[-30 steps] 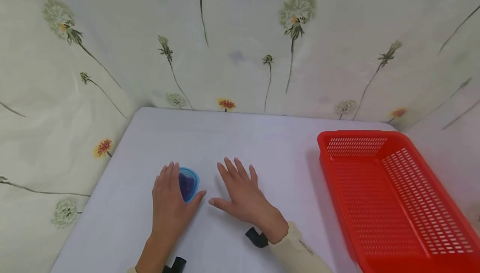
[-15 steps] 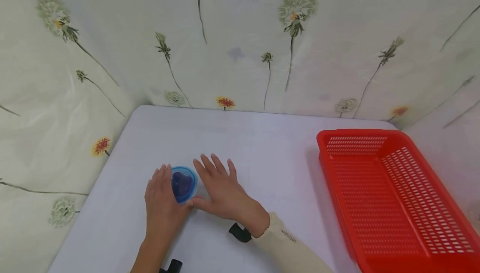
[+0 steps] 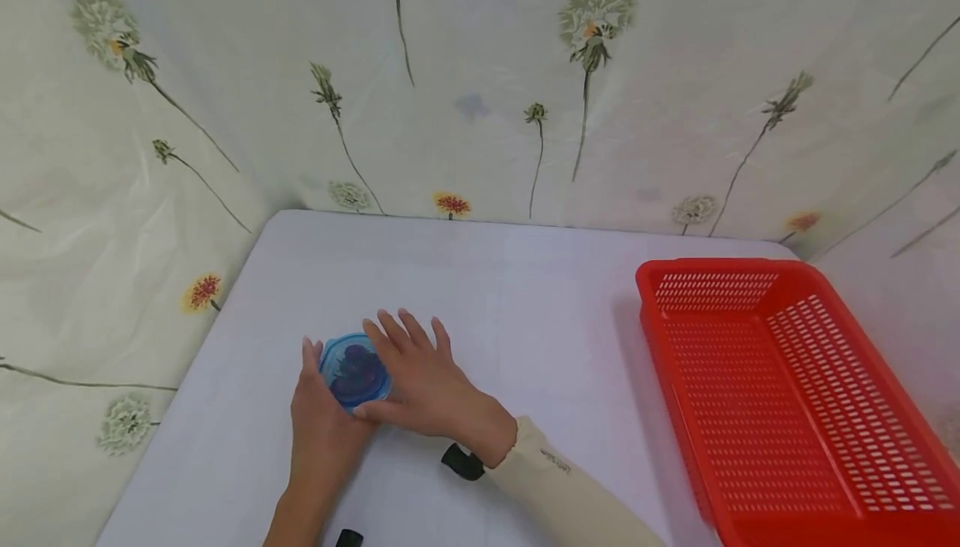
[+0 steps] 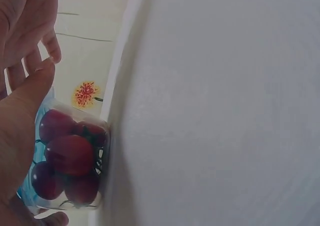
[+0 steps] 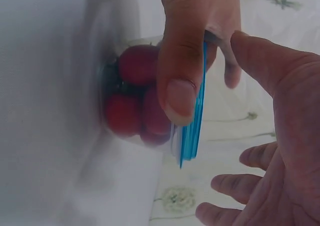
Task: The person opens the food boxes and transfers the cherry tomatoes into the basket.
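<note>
A clear plastic container [image 3: 351,378] with a blue lid [image 5: 192,118] stands on the white table, left of the middle. Through its wall in the left wrist view several red cherry tomatoes [image 4: 71,155] with green stems show. My left hand [image 3: 321,430] grips the container from the left. Its thumb lies along the near side in the right wrist view, while most of its other fingers are hidden behind. Over the lid's right edge reaches my right hand [image 3: 423,384], fingers spread and slightly bent. In the right wrist view its palm [image 5: 300,121] faces the lid with a gap between.
A large red plastic basket [image 3: 675,414] with slotted walls stands at the right of the table [image 3: 510,280]. Behind and to the left hangs a pale cloth [image 3: 465,47] printed with dandelions. Each wrist wears a black camera mount [image 3: 462,462].
My right hand has moved left, from beside the container to over its lid edge. My left hand has shifted slightly left and taken hold of the container, and more of the lid shows.
</note>
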### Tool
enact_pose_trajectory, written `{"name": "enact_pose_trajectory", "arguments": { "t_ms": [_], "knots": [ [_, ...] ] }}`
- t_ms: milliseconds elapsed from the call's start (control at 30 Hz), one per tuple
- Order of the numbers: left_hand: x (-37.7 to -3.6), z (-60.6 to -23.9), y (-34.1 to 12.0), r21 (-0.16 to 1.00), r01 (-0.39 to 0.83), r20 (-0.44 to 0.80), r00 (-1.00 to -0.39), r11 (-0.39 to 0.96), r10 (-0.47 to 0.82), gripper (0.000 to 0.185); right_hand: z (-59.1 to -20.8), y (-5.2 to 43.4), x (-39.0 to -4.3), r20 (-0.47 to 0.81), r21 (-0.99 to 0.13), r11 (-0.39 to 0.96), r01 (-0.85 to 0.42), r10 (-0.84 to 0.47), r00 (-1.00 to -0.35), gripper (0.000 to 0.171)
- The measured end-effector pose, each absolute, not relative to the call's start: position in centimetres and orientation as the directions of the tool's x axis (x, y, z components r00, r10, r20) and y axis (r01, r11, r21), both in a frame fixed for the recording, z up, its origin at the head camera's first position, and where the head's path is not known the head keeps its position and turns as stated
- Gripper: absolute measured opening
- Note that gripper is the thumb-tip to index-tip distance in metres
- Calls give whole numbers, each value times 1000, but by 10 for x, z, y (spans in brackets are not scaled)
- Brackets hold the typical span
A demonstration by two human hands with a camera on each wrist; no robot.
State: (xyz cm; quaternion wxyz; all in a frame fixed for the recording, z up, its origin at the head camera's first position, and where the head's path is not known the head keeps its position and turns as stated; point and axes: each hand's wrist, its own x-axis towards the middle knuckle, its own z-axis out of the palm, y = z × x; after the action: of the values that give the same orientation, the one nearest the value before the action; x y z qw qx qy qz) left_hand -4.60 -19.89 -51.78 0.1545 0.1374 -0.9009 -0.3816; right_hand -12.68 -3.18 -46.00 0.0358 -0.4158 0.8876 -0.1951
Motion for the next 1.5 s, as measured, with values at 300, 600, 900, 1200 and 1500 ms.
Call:
{"name": "enact_pose_trajectory", "arguments": {
  "t_ms": [300,600,900,1200,1500],
  "knots": [
    [-45,-523,-202,860,-122,67,-936,496,-346,127,-462,-52,-126,84,-360,553,-751,-783,-617,100],
    [-47,-528,-203,895,-106,64,-931,433,-360,126,-463,-58,-126,65,-346,545,-764,-799,-598,95],
    [-48,-537,-203,892,-79,104,-922,445,-372,124,-468,-60,-129,30,-346,523,-779,-824,-566,91],
    [-45,-546,-205,907,-81,98,-913,412,-395,129,-485,-58,-136,60,-402,489,-774,-830,-555,100],
    [-48,-545,-202,921,-96,72,-911,378,-405,128,-478,-58,-140,46,-356,521,-775,-819,-572,100]
  ]
}}
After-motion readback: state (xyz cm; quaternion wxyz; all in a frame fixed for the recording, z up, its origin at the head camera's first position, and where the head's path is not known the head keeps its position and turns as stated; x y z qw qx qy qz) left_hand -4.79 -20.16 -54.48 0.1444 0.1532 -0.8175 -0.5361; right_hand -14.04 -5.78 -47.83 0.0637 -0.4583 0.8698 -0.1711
